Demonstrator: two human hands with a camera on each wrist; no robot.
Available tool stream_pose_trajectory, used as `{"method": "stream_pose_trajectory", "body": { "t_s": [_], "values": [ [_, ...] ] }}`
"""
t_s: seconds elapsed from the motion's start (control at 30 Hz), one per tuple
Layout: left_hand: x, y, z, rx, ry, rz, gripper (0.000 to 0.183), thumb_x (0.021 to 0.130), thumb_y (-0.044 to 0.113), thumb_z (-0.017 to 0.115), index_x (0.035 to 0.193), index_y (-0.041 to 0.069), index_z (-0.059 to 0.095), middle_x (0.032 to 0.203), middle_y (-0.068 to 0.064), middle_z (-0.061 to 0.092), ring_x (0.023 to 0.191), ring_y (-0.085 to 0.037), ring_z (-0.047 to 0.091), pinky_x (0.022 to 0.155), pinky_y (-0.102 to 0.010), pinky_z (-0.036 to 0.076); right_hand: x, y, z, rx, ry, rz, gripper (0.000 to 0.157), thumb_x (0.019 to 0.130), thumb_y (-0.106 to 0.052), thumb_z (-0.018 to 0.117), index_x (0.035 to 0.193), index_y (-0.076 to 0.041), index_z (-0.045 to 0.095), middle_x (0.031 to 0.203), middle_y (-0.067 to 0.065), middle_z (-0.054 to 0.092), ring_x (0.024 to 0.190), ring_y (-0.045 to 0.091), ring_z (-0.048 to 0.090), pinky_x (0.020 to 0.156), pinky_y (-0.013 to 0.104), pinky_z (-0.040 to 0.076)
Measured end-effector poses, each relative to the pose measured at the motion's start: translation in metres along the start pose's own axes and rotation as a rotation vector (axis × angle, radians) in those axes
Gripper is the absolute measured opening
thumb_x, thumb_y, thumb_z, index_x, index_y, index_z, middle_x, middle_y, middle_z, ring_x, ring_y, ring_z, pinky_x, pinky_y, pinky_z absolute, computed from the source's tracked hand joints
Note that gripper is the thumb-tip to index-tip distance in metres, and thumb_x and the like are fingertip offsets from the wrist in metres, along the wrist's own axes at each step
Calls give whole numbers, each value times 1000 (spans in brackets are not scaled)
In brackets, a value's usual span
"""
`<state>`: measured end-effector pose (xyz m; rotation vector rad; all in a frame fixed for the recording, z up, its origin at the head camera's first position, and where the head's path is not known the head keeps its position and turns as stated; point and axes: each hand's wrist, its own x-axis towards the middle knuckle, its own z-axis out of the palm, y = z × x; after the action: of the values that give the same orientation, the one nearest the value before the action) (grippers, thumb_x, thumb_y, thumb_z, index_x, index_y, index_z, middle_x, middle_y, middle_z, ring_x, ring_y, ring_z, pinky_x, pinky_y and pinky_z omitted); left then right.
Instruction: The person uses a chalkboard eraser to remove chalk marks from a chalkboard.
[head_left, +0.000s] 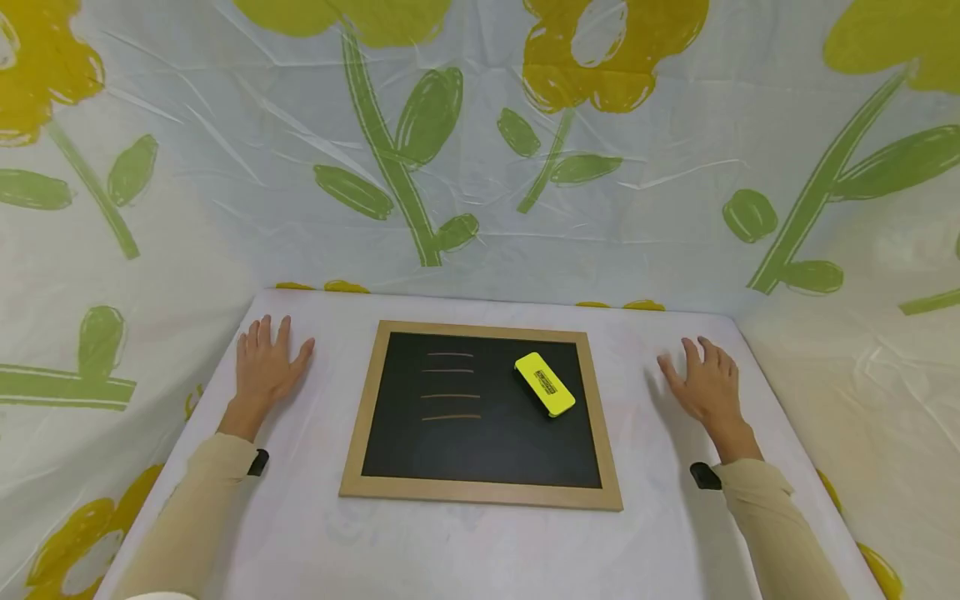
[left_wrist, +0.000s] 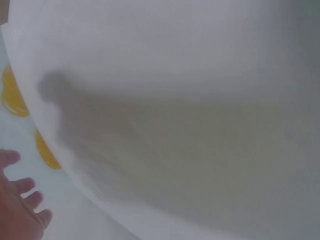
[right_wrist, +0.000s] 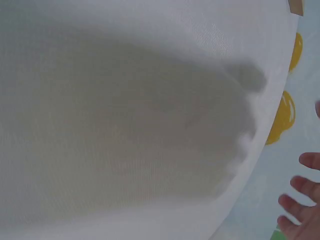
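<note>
A small blackboard [head_left: 480,454] in a light wooden frame lies in the middle of the white table. Several thin chalk-like lines [head_left: 451,396] run across its left half. On the right half a yellow board eraser [head_left: 545,384] with a dark printed label lies at a slant. My left hand [head_left: 264,367] is to the left of the board, fingers spread and holding nothing. To the right of the board is my right hand [head_left: 707,385], its fingers relaxed and apart, also holding nothing. Both wrist views show loose fingers at the edge, with the hand's shadow on the white surface.
The white tabletop [head_left: 480,554] ends at a back edge against a hanging cloth [head_left: 480,167] printed with yellow flowers and green stems. Similar cloth hangs on the left and right sides. A dark band piece [head_left: 705,476] sits at the right wrist, another [head_left: 258,462] at the left.
</note>
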<state>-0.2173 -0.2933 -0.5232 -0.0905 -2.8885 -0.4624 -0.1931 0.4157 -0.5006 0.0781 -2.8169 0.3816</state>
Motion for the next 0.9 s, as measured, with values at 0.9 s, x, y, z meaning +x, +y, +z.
{"method": "stream_pose_trajectory", "body": {
  "t_s": [0.9],
  "values": [
    [-6,45,12,-302,152,-105,44,105,29,57,126,-9,63,115,-30,64,105,-46,62,87,-59,49,2,-48,4,161,152,-86,28,93,-8,69,113,12,66,113,36,64,97,52,61,82,65,47]
  ]
}}
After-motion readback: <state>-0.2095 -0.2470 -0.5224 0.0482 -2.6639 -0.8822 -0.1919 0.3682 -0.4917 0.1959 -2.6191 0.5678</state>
